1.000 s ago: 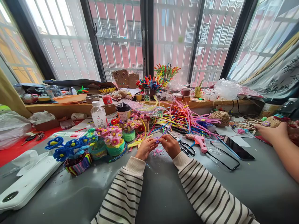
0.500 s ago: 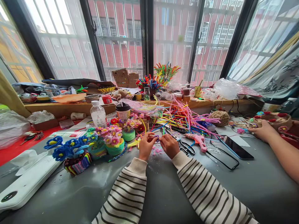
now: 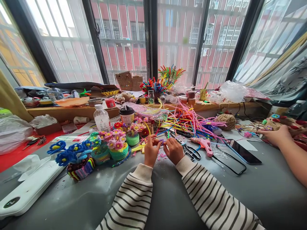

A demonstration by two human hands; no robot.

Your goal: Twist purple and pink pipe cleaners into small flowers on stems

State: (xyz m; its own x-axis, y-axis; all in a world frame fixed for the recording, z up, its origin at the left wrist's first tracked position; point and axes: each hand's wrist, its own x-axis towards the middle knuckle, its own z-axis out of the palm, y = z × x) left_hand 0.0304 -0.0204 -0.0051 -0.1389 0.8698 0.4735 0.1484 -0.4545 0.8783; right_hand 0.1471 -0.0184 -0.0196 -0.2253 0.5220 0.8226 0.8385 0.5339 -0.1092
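Observation:
Between my two hands is a small purple pipe-cleaner piece point(image 3: 162, 141), partly covered by fingers. My left hand point(image 3: 152, 151) pinches its left side, and my right hand point(image 3: 173, 150) pinches the right side; the fingertips nearly meet. Pink fluffy scraps point(image 3: 162, 155) lie on the grey table just below. Close to my right hand are black-handled scissors point(image 3: 192, 152) and a pink glue gun point(image 3: 205, 145). Left of my left hand stand pots of pipe-cleaner flowers, one with pink blooms point(image 3: 117, 140) and one with blue blooms point(image 3: 74, 151).
A heap of pipe cleaners point(image 3: 184, 119) lies behind my hands. A phone point(image 3: 243, 151) rests at right, near another person's hand point(image 3: 278, 135) on a twine-wrapped basket with flowers. A bottle point(image 3: 101, 118), a lidded cup point(image 3: 126, 115) and a white device point(image 3: 31, 185) stand at left.
My hands still pinch the purple piece, with the fingers slightly shifted around it. At right, the other person's hand and the basket have turned and moved a little.

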